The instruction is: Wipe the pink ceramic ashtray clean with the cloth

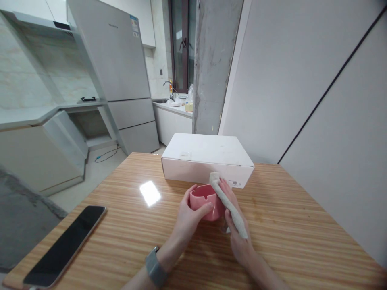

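Your left hand [190,214] grips the pot [209,199] just before the box [208,151]; your right hand [238,243] grasps a cloth [231,209] at its right side. Counter [287,221] runs wide rightward; phone [66,245] lies near left edge.

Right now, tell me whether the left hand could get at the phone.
Probably, but it is occupied: the left hand is holding the pink container. The phone lies to its left on the tabletop, with nothing visible between.

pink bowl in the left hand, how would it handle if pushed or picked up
Likely stiff: the pink bowl shows no dent where the left hand grips it. Perhaps slippery too, given its glossy sheen.
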The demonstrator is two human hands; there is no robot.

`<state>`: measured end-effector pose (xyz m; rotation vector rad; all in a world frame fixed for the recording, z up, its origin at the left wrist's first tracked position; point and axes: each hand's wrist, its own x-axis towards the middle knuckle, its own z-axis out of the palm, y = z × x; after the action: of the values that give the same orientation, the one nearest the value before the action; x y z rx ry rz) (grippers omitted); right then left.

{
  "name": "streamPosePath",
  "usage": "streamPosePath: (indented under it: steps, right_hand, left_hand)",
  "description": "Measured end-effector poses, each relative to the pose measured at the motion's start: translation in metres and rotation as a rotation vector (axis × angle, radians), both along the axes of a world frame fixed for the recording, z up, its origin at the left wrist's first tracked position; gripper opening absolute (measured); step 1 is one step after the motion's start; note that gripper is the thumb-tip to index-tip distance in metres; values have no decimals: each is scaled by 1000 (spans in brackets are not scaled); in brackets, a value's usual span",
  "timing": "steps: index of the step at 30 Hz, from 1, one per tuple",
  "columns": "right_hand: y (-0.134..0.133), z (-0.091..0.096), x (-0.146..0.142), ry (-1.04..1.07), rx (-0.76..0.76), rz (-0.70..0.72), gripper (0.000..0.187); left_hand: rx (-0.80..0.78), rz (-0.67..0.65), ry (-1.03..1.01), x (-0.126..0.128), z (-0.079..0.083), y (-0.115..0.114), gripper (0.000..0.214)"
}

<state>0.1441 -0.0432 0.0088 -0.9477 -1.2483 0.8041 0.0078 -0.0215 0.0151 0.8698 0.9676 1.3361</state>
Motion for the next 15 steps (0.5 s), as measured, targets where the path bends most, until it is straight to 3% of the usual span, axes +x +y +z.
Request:
streamPosePath:
  steps: [2, 5, 9, 15]
  right_hand:
    - [2, -1, 2, 9, 17, -10, 40]
    - [10, -7, 12, 213, -92, -118, 44]
    - [19, -12, 22, 445, -241, -200, 49]
    - [17, -7, 15, 501, -281, -143, 48]
  left_hand:
    - [-35, -29, -75, 0, 1, -1, 71]
    - [-54, -140, -188, -1, 3, -2, 64]
    - [-3, -212, -151, -2, 4, -3, 79]
    - [20, -325, -320, -4, 5, -6, 90]
